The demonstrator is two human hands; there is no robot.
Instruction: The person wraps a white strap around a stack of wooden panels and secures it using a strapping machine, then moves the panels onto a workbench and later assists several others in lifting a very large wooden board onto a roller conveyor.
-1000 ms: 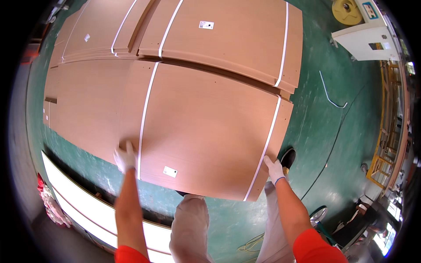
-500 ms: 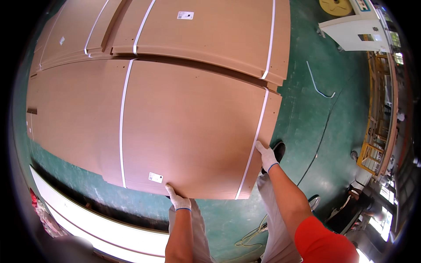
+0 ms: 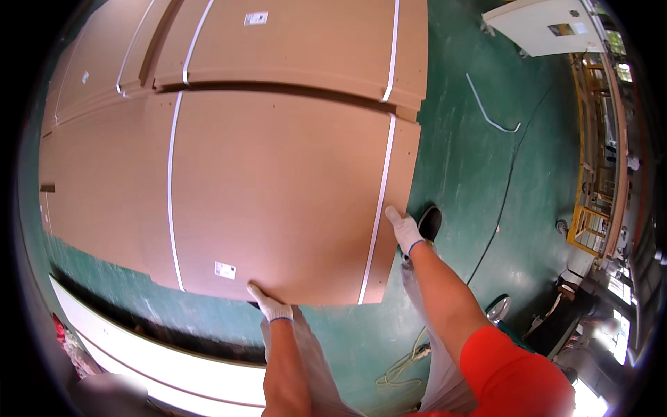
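A scuffed, glossy green floor (image 3: 455, 177) spreads to the right with a dark cable (image 3: 511, 177) running across it, a white cabinet (image 3: 538, 31) standing toward the top, a yellow metal frame (image 3: 575, 226) beyond, and bright patches of light glaring at the lower right edge

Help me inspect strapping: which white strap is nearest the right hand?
Right-side strap of the front brown stack, by the right hand; other straps lie farther away.

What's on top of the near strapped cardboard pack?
Two white straps and a white label; left hand and right hand at its edges. What's under the pack is covered.
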